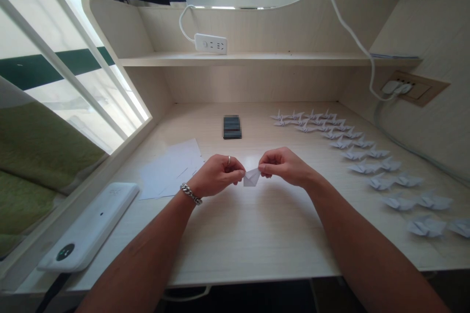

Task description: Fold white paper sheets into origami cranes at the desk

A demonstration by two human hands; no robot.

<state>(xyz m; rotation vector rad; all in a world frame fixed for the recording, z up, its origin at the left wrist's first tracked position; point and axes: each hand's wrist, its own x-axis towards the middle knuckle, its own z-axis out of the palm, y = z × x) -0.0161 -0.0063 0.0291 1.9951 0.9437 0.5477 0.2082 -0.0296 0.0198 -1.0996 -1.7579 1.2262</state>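
We are pinching a small folded piece of white paper [251, 177] in the air above the desk [242, 239], between our left hand [216, 176] and our right hand [284, 166]. The fingers [237, 170] of both hands are clenched on the paper from either side, with its pointed lower end hanging free. A ring [229, 160] is circling one finger of our left hand, and a chain bracelet [191, 193] is wrapping our left wrist.

Paper cranes [341, 144] are lying in two long rows across the right side of the desk, well apart from our right hand. Loose white sheets [171, 168] are resting just beyond our left hand. A dark stack of small flat objects [232, 127] is sitting farther back, its upper part blurred and its markings unreadable.

A flat white device [88, 227] is lying along the near left edge of the desk, showing a dark round badge and a faint emblem too small to read. Above, a white power strip [210, 44] is resting on a shelf [279, 60], its small markings illegible, while white plugs [394, 88] are filling a wall socket [414, 88] at right.
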